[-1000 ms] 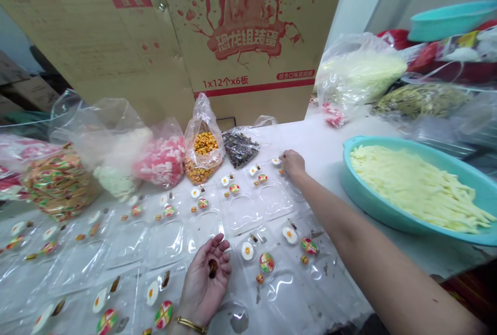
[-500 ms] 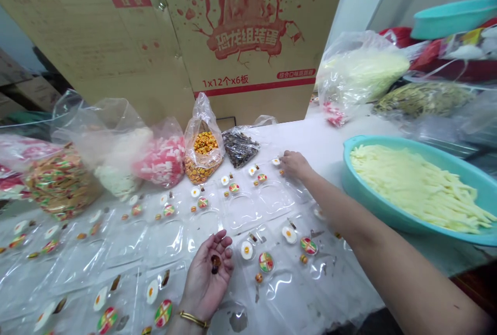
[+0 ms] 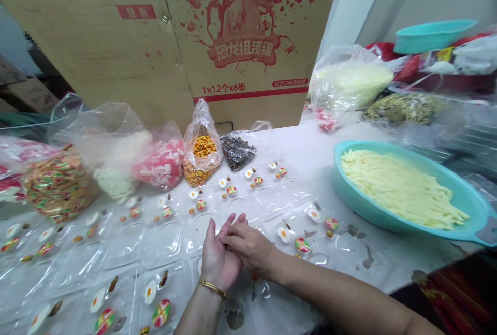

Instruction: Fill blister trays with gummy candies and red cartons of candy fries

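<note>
My left hand (image 3: 218, 262), with a gold bangle (image 3: 213, 288) at the wrist, is held palm up and cupped above the trays. My right hand (image 3: 254, 249) reaches across it, fingertips pinched together in the left palm. The small brown candy that lay in that palm a moment ago is hidden behind the right fingers. Around both hands lie rows of clear plastic trays (image 3: 165, 239). Many hold a fried-egg gummy (image 3: 150, 292), a round red-and-green gummy (image 3: 161, 313), a tiny burger gummy (image 3: 145, 330) and a slim brown candy (image 3: 164, 278).
Behind the trays stand a bag of dark brown candies (image 3: 237, 153), a bag of orange-yellow pieces (image 3: 202, 166) and a pink-and-white bag (image 3: 165, 164). A large carton (image 3: 248, 102) rises behind them. On the right sits a turquoise basin (image 3: 347, 190) of pale yellow strips.
My right hand has come back from the far right tray to my left palm. My left hand has shifted slightly right. The view has turned a little to the right.
</note>
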Action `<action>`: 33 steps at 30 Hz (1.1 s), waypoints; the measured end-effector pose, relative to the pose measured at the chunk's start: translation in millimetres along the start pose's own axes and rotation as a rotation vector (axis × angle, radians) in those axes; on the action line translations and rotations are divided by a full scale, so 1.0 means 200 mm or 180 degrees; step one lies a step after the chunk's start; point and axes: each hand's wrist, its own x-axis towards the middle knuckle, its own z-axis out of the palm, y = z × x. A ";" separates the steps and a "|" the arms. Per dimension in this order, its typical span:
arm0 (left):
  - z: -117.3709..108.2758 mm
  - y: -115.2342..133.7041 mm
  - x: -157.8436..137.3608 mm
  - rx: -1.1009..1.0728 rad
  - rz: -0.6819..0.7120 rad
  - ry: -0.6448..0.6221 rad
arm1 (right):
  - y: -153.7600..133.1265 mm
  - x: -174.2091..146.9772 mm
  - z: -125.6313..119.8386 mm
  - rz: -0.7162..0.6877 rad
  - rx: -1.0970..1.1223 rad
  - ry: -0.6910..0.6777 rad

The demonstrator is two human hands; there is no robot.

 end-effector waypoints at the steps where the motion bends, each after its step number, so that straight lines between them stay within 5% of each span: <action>1: -0.01 0.01 -0.02 -0.0041 0.0034 -0.0072 | -0.02 0.00 0.01 0.0019 0.0230 0.0122; 4: -0.05 0.07 -0.09 -0.0130 0.0227 -0.0249 | 0.02 0.08 -0.11 0.0230 0.0806 0.0687; 9: -0.15 0.18 -0.23 -0.0278 0.0517 -0.0250 | 0.11 0.47 -0.38 0.0400 0.0415 0.2163; 12: -0.18 0.20 -0.30 -0.0296 0.0521 -0.0173 | 0.15 0.78 -0.35 0.0243 0.0099 0.2059; 15: -0.21 0.25 -0.36 -0.0268 0.0618 -0.0090 | 0.22 0.98 -0.31 0.0602 -0.0034 0.1900; 20: -0.33 0.33 -0.45 -0.0160 0.0845 0.0050 | 0.37 0.95 -0.54 0.1071 -0.0638 0.2814; 22: -0.38 0.35 -0.47 -0.0133 0.0858 0.0110 | 0.47 0.89 -0.64 0.1366 -0.0928 0.2717; 24: -0.40 0.36 -0.50 -0.0103 0.0872 0.0189 | 0.59 0.84 -0.70 0.1734 -0.1025 0.2102; 27: -0.42 0.38 -0.52 -0.0102 0.0928 0.0240 | 0.71 0.83 -0.69 0.2030 -0.1132 0.1602; 30: -0.45 0.40 -0.53 -0.0174 0.0976 0.0168 | 0.61 0.91 -0.61 0.1463 -0.1151 0.1938; 33: -0.49 0.43 -0.53 -0.0264 0.0939 0.0100 | 0.33 1.12 -0.47 0.0471 -0.0861 0.1731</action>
